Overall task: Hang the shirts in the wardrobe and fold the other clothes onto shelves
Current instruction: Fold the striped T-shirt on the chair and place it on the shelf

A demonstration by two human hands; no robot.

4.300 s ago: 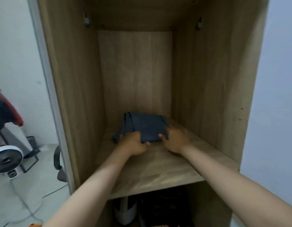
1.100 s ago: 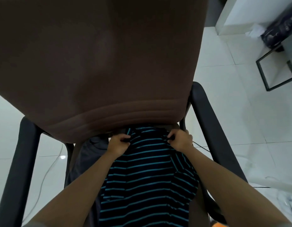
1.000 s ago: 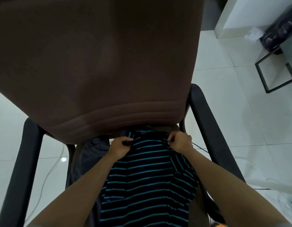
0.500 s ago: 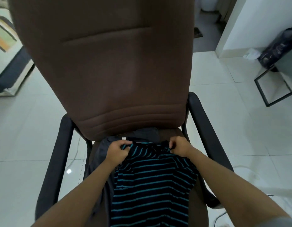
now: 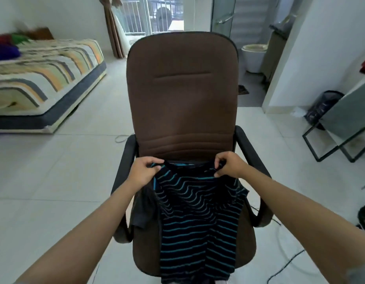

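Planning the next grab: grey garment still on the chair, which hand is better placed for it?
Left, probably. The grey garment lies on the chair's seat just below the left hand; the right hand is across the striped shirt. Both hands pinch the shirt now.

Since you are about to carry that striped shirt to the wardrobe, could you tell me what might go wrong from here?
The striped shirt is only pinched at its top edge by the left hand and right hand, so it may slip. Its long hanging hem could drag over the chair seat. The dark garment beside it might get pulled off too.
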